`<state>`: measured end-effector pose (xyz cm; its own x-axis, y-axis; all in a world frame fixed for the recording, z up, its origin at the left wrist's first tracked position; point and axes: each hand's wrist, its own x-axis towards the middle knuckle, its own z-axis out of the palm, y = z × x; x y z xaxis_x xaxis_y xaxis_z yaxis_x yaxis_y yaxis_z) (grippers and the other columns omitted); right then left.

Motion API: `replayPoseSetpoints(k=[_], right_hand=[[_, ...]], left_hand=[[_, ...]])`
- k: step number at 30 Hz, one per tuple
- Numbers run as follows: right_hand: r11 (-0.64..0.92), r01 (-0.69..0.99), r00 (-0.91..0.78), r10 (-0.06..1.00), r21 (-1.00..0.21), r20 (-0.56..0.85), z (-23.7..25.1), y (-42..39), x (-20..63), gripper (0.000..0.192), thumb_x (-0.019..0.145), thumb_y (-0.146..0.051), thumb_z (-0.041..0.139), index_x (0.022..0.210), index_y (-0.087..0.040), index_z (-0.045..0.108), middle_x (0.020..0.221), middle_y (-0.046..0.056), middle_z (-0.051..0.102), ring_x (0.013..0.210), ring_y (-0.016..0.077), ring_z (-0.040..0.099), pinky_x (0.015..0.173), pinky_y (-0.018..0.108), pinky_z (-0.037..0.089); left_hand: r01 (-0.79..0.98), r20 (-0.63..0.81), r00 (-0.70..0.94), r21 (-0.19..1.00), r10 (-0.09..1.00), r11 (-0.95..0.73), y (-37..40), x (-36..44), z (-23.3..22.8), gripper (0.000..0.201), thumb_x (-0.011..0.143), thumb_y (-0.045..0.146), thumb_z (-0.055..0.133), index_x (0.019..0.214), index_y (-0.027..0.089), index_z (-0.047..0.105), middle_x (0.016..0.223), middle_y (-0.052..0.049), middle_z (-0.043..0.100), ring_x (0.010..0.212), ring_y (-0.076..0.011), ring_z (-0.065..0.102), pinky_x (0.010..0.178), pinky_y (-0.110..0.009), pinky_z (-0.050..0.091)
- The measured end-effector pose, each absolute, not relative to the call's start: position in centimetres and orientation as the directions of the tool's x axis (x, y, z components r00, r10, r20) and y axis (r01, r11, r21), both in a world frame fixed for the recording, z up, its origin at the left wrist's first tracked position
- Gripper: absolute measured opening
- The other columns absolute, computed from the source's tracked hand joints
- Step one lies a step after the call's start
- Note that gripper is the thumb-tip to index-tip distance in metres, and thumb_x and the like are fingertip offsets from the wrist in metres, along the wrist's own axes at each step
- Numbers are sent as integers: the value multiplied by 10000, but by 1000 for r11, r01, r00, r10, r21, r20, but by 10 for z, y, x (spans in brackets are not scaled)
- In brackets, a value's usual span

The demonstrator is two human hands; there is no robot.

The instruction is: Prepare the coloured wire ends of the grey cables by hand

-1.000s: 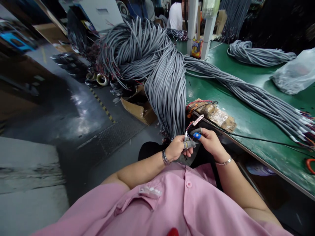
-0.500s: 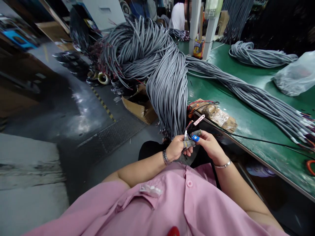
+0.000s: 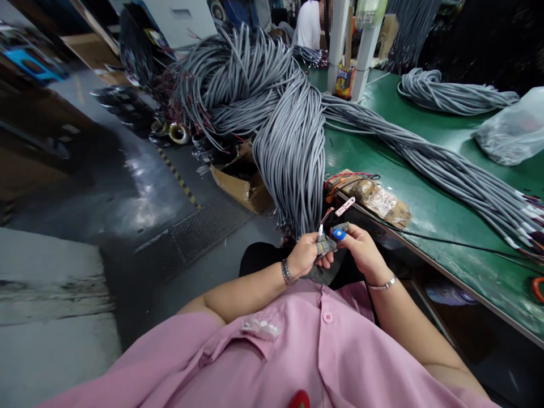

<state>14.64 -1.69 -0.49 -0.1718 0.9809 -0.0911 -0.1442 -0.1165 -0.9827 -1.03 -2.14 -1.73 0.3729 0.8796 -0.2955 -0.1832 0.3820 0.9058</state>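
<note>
My left hand point(image 3: 304, 255) is closed around a grey cable, whose white-banded end point(image 3: 320, 231) pokes up past the thumb with thin coloured wires point(image 3: 327, 215) fanning out. Grey finger covers wrap some fingers of both hands. Close beside it, my right hand point(image 3: 362, 249) is pinched, a blue cover point(image 3: 339, 234) on its thumb pressing toward the covered index finger. What lies in that pinch is too small to make out. A big bundle of grey cables point(image 3: 293, 153) hangs over the table edge just beyond my hands.
The green table point(image 3: 361, 150) on the right bears more grey cables point(image 3: 442, 164), a plastic bag point(image 3: 512, 130) and a taped block point(image 3: 378, 201). A pink strip point(image 3: 345, 207) juts out at the table's edge. An open cardboard box point(image 3: 244, 190) stands on the floor. A person in white point(image 3: 308, 25) is behind.
Both hands keep almost the same place and grip. The view has shifted very slightly.
</note>
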Motion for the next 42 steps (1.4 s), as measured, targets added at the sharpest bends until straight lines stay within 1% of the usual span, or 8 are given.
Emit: replayPoseSetpoints(k=[5, 10, 12, 15, 18, 26, 33, 42], right_hand=[[-133, -138, -231, 968, -981, -99, -6, -16, 142, 185, 765, -357, 708, 736, -180, 661, 643, -11, 617, 576, 111, 511, 578, 259, 418], [-87, -268, 93, 989, -959, -116, -18, -10, 151, 183, 719, -329, 733, 685, -193, 614, 597, -54, 532, 555, 83, 450, 568, 227, 403], [-110, -339, 142, 976, -934, -167, -19, -9, 157, 199, 726, -358, 724, 702, -200, 606, 599, -60, 508, 548, 81, 440, 577, 227, 418], [-206, -319, 15, 975, -925, -222, -17, -15, 160, 235, 746, -422, 708, 789, -201, 640, 682, -34, 572, 570, 87, 469, 615, 253, 449], [-197, -237, -106, 979, -951, -176, -16, -23, 151, 240, 742, -414, 724, 825, -200, 654, 716, -16, 610, 607, 101, 494, 618, 253, 437], [-41, -150, -109, 994, -988, -25, -13, -16, 134, 186, 762, -356, 706, 743, -186, 634, 644, -22, 591, 576, 105, 480, 567, 250, 392], [-70, -187, -84, 995, -980, -55, -11, -8, 128, 205, 744, -370, 723, 761, -179, 651, 664, -20, 609, 576, 97, 479, 568, 244, 393], [-109, -203, -56, 993, -973, -100, -9, -9, 123, 234, 723, -401, 736, 706, -199, 619, 593, -27, 588, 536, 108, 470, 533, 257, 386]], left_hand=[[-152, -298, 377, 914, 877, 376, -21, -10, -19, 285, 744, 379, 645, 631, 123, 591, 526, -52, 624, 385, -114, 563, 359, -190, 302], [-183, -316, 343, 901, 885, 393, -20, -12, -21, 287, 717, 393, 678, 676, 123, 590, 530, -34, 624, 379, -111, 558, 355, -191, 285], [-211, -309, 310, 900, 899, 382, -19, -13, -22, 289, 714, 398, 682, 700, 124, 591, 544, -33, 631, 389, -112, 567, 358, -190, 279], [-260, -294, 242, 898, 925, 354, -18, -13, -25, 291, 720, 405, 678, 748, 127, 595, 574, -28, 643, 405, -109, 575, 366, -186, 286], [-282, -287, 207, 898, 935, 338, -18, -11, -28, 301, 720, 416, 686, 765, 137, 584, 587, -21, 649, 413, -105, 575, 373, -184, 303], [-198, -221, 338, 934, 915, 299, -18, -13, -25, 268, 733, 380, 677, 723, 139, 561, 534, -12, 625, 396, -107, 560, 370, -188, 312], [-325, -194, 165, 915, 967, 239, -15, -13, -29, 277, 739, 393, 679, 749, 152, 543, 541, 8, 620, 382, -100, 549, 354, -188, 281], [-407, -206, 102, 884, 973, 229, -12, -13, -30, 265, 729, 376, 688, 775, 149, 559, 556, 1, 631, 379, -93, 538, 351, -182, 293]])
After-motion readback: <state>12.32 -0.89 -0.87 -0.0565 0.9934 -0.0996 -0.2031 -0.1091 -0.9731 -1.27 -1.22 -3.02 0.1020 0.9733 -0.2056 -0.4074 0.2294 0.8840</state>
